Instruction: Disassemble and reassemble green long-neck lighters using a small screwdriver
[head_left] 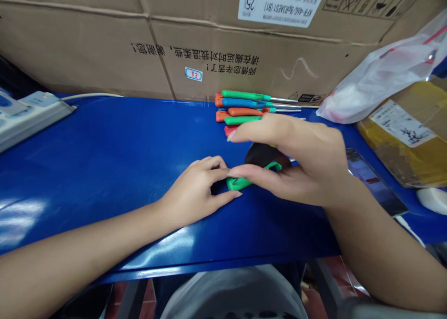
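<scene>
On the blue table [115,151] my left hand [195,188] rests with its fingers curled, pinching the near end of a small green piece [237,183]. My right hand [296,160] hovers over the same green piece, thumb and fingers closed around it and around a black rounded object [260,153] beneath the palm. What the black object is stays mostly hidden by the hand.
A row of screwdrivers [251,107] with green, blue, orange and red handles lies behind my hands, against a large cardboard box [209,39]. A white power strip [31,114] sits at far left. At right are a plastic bag [384,72], a yellow parcel [408,137] and a phone [373,181].
</scene>
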`<state>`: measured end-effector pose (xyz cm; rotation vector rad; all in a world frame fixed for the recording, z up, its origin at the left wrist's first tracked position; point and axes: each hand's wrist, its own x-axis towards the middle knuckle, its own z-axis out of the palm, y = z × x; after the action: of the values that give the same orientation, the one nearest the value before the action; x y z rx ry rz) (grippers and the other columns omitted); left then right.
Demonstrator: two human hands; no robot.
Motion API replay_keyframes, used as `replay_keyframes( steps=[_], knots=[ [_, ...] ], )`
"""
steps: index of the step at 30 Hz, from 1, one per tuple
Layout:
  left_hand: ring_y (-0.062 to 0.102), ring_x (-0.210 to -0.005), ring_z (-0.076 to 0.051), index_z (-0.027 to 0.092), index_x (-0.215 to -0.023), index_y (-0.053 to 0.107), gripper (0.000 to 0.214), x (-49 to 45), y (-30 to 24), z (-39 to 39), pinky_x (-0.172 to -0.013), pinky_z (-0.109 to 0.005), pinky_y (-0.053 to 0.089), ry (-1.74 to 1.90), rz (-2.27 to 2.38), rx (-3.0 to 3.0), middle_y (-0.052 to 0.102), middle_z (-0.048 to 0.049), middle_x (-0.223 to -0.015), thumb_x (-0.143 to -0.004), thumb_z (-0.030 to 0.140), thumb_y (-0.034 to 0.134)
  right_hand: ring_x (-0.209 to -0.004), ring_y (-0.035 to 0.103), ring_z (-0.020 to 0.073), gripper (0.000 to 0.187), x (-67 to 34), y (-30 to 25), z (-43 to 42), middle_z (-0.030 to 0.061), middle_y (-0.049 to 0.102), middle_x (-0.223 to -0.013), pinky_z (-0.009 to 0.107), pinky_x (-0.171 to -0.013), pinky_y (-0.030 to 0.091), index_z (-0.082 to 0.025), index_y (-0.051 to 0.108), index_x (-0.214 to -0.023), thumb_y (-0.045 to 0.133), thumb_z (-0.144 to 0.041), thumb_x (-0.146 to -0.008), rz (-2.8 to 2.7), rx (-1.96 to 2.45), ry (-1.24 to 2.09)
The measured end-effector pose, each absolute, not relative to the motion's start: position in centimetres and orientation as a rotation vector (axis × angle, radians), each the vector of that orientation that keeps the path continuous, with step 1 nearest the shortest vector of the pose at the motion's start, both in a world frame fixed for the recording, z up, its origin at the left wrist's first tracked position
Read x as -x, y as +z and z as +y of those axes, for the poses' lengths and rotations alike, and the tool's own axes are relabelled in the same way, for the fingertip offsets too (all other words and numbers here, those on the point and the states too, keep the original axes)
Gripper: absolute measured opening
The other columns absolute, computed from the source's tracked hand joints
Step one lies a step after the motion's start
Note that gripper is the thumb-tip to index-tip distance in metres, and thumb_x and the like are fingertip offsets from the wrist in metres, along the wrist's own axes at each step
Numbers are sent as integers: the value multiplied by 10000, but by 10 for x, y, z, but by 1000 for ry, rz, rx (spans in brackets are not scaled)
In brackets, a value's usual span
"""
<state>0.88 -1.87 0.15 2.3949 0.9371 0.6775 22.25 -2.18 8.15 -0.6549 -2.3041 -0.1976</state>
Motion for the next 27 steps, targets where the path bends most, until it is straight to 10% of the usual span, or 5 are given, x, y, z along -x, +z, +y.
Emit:
replay_keyframes(
  steps=[7,13,19,24,27],
  knots=[
    [640,-968,-240,214,-1207,723,333,-7,0,-18,-900,-431,513,691,918,-2431,661,-58,-1046,-926,391,734,-1199,675,154,444,-224,84,-24,106,629,-1449,305,-1014,558,-62,458,-1466,430,-160,-1034,-2373,639,129],
    [616,-872,-207,242,-1175,725,296,-8,-1,-18,-806,-378,508,713,933,-2435,623,-12,-925,-912,374,754,-697,707,123,291,-225,81,-19,-29,747,-817,238,-571,529,-189,655,-999,680,-475,-954,-2280,670,-201],
    [642,-983,-239,221,-1204,724,325,-7,0,-19,-905,-428,515,692,919,-2417,658,-53,-1051,-922,380,741,-1081,722,182,376,-225,83,-23,74,694,-1330,343,-937,594,-155,519,-1391,435,-178,-1025,-2358,663,120],
    [633,-896,-216,204,-1096,741,249,-8,0,-19,-823,-387,519,716,919,-2433,645,-30,-953,-908,367,756,-833,753,159,210,-220,77,-19,-17,774,-944,265,-734,607,-220,658,-1048,650,-418,-978,-2254,714,-162],
    [634,-916,-219,204,-1136,737,283,-8,0,-19,-850,-399,519,703,915,-2426,644,-37,-973,-912,375,754,-999,745,197,286,-223,78,-18,39,756,-1108,332,-845,615,-191,625,-1197,517,-404,-1041,-2259,750,-48]
  ],
)
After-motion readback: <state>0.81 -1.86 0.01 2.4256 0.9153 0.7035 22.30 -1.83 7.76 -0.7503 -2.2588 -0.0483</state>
